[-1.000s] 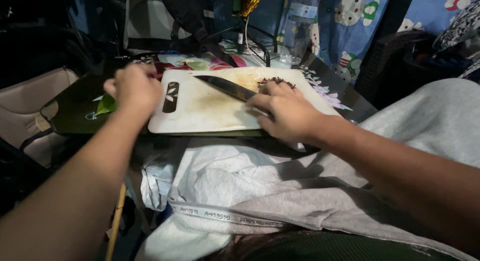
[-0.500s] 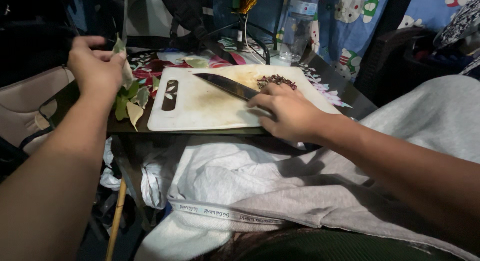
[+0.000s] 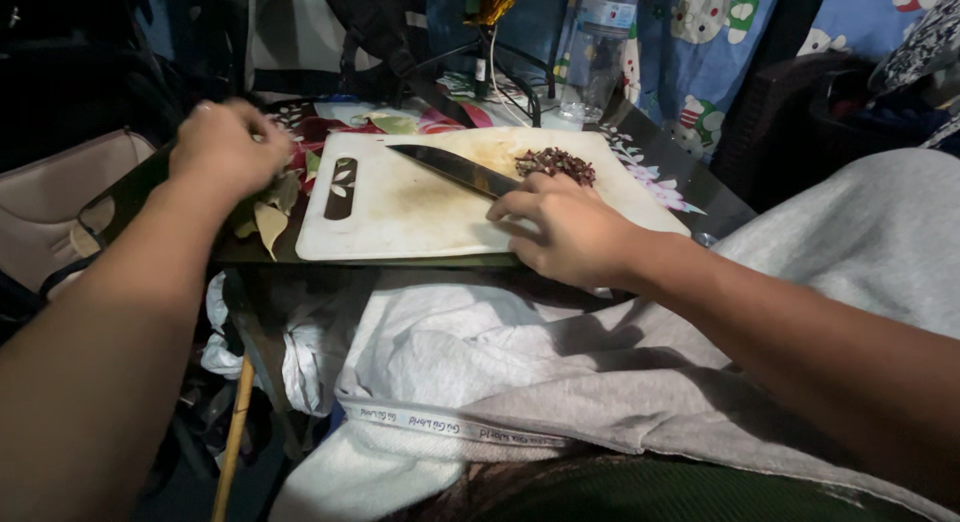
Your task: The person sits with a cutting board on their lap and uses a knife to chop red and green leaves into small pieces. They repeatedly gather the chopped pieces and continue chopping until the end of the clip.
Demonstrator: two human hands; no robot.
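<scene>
Knife: one, blade flat on the cutting board; handle hidden under the right hand, which is closed around it.
Chopped bits: one dark pile near the board's far right corner.
Leaves: a few at the board's left edge, partly covered.
Left hand: blurred, fingers curled over the leaves; grip unclear.

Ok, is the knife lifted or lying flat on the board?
Lying flat: the knife blade rests on the white cutting board, its handle under the right hand.
</scene>
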